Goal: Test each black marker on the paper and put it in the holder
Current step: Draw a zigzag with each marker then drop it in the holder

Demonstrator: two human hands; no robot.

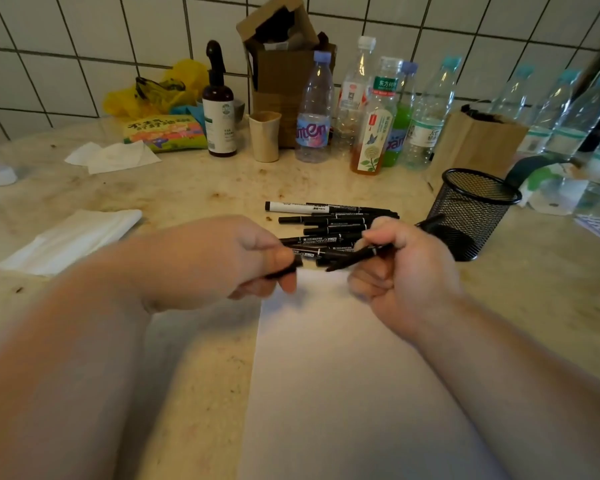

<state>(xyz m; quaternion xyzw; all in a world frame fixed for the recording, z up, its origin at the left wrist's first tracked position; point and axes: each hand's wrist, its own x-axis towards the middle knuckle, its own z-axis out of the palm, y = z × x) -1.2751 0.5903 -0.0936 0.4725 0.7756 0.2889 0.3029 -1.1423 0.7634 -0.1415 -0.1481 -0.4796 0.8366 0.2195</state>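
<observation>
My right hand (400,268) grips a black marker (355,257) whose bare tip points left over the far edge of the white paper (326,375). My left hand (229,261) pinches the marker's black cap (286,270), a short gap away from the tip. Behind both hands lies a pile of several black markers (329,221), with one white-barrelled marker (291,206) at its back. The black mesh holder (473,209) stands to the right of the pile, and I cannot see any marker in it.
Several plastic bottles (314,109) line the tiled wall, with a dark spray bottle (219,109), a paper cup (264,135), a cardboard box (284,53) and a brown paper bag (475,140). Tissues (111,157) and a folded white cloth (73,240) lie at the left.
</observation>
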